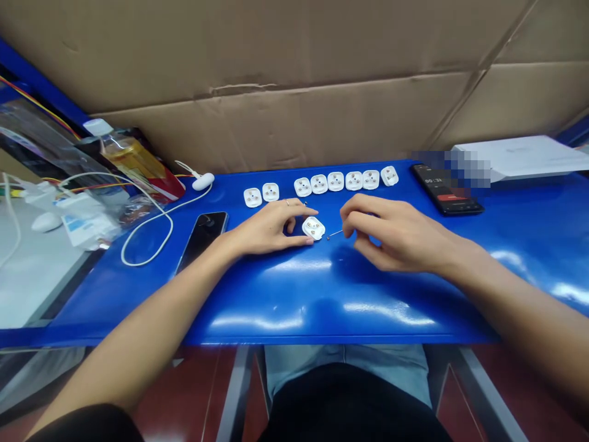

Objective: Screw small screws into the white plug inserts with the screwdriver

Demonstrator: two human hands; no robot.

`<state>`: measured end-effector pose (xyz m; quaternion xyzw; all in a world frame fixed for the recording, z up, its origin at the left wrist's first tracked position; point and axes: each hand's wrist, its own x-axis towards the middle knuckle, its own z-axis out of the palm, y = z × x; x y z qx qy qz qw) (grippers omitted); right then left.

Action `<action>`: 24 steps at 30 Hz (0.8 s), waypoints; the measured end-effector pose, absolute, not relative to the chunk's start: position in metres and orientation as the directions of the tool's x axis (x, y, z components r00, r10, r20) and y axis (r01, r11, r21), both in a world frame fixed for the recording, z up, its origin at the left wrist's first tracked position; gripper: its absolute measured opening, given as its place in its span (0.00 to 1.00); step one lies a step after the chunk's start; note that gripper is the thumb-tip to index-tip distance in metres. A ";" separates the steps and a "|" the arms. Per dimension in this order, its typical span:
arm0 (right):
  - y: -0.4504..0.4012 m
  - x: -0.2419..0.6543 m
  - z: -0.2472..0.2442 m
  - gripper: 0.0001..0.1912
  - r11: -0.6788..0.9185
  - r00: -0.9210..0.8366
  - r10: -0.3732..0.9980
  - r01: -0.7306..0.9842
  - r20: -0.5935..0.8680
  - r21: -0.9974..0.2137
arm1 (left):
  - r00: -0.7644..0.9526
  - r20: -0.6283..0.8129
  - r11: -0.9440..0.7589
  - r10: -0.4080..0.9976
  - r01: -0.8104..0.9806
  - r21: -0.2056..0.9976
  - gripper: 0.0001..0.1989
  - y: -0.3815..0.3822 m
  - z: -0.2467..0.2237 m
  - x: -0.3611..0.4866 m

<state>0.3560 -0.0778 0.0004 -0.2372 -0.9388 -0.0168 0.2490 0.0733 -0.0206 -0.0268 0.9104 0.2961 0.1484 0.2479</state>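
My left hand (pixel 280 227) lies on the blue tabletop, thumb and forefinger bracketing a small white plastic plug part (pixel 313 228) with brass-coloured metal contacts inside. In my right hand (pixel 391 233), pinched between bent fingers, is a thin metal rod (pixel 337 232); its other end is hidden, so I cannot tell the exact tool. A tiny dark metal piece (pixel 328 237) sits at the rod's tip, just right of the plug part. Another small metal bit (pixel 305 204) lies near my left forefinger.
Behind my hands, several similar white parts (pixel 335 181) form a row. A black phone (pixel 204 236) lies left; another phone (pixel 446 189) lies right, beside a white box (pixel 519 156). A white cable (pixel 171 227), a bottle (pixel 138 159) and bagged items crowd the left. Cardboard (pixel 276 73) stands behind.
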 end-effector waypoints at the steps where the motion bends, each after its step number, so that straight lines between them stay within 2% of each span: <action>1: -0.078 0.356 0.000 0.10 0.891 -0.770 0.433 0.444 0.468 -0.094 | 0.781 0.123 -0.703 0.612 0.465 0.538 0.28 -0.021 -0.027 0.073; 6: -0.078 0.355 0.001 0.10 0.887 -0.758 0.445 0.446 0.477 -0.120 | 0.762 0.203 -0.723 0.615 0.442 0.530 0.27 -0.024 -0.025 0.076; 13: -0.079 0.355 0.001 0.13 0.901 -0.684 0.386 0.423 0.619 -0.094 | 0.714 0.390 -0.781 0.581 0.355 0.514 0.17 -0.027 -0.023 0.079; 20: -0.083 0.353 0.000 0.14 0.906 -0.644 0.341 0.420 0.685 -0.055 | 0.697 0.407 -0.764 0.590 0.320 0.560 0.10 -0.030 -0.025 0.082; 24: -0.081 0.353 -0.003 0.16 0.890 -0.637 0.351 0.454 0.687 -0.034 | 0.640 0.386 -0.726 0.664 0.428 0.539 0.10 -0.026 -0.023 0.082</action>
